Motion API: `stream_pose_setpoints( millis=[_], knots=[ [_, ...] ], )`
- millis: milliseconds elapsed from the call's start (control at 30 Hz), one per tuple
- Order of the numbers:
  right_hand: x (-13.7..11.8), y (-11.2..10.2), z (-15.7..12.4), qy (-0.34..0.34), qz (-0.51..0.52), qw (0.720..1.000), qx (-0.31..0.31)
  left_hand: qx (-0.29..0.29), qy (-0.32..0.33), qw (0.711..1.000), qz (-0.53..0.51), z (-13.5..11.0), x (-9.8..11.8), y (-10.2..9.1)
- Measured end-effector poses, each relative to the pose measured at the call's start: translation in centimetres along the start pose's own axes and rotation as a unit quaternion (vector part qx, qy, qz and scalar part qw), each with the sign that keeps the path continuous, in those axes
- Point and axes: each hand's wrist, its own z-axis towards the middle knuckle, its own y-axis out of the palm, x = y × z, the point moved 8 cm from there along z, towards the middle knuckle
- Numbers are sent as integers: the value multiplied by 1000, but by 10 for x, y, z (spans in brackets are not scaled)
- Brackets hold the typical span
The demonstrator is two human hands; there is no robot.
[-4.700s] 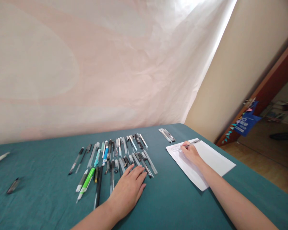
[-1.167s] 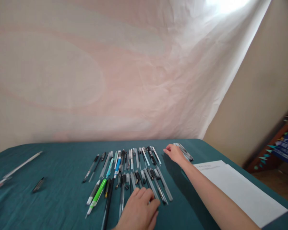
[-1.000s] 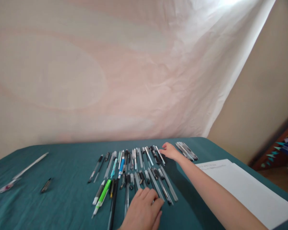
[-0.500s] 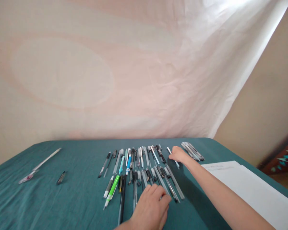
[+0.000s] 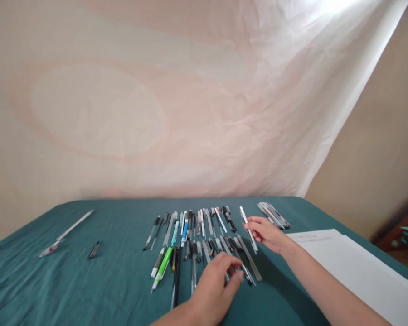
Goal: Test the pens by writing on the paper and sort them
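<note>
My right hand (image 5: 269, 233) holds a slim white pen (image 5: 247, 226) between its fingers, just above the right end of a row of several pens (image 5: 197, 235) laid out on the teal tablecloth (image 5: 115, 280). My left hand (image 5: 215, 290) hovers over the near end of that row, fingers curled slightly and apart, with nothing in it. A green and white pen (image 5: 162, 268) lies at the row's left.
A small bundle of pens (image 5: 274, 215) lies at the far right. White paper sheets (image 5: 353, 267) sit at the right edge. A long white pen (image 5: 66, 233) and a short dark pen (image 5: 94, 250) lie at the far left. A pale cloth backdrop (image 5: 156, 99) hangs behind.
My right hand left the paper, set its pen near the far bundle, then picked a white pen from the row and drew it toward me. My left hand lifted slightly.
</note>
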Motion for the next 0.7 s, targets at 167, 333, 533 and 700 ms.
stream_pose_setpoints(
  millis=[167,333,533,700],
  knots=[
    [-23,44,-34,-12,193,975,-108,16,-108,974,-197,28,-16,-2],
    [-39,55,-50,-38,175,980,-90,89,-143,958,-232,48,-12,-22],
    [-33,58,-50,-32,148,984,-94,75,-134,946,-287,52,-22,-27],
    [-25,60,-52,-22,134,984,-116,106,-156,908,-375,54,-40,-49]
  ],
)
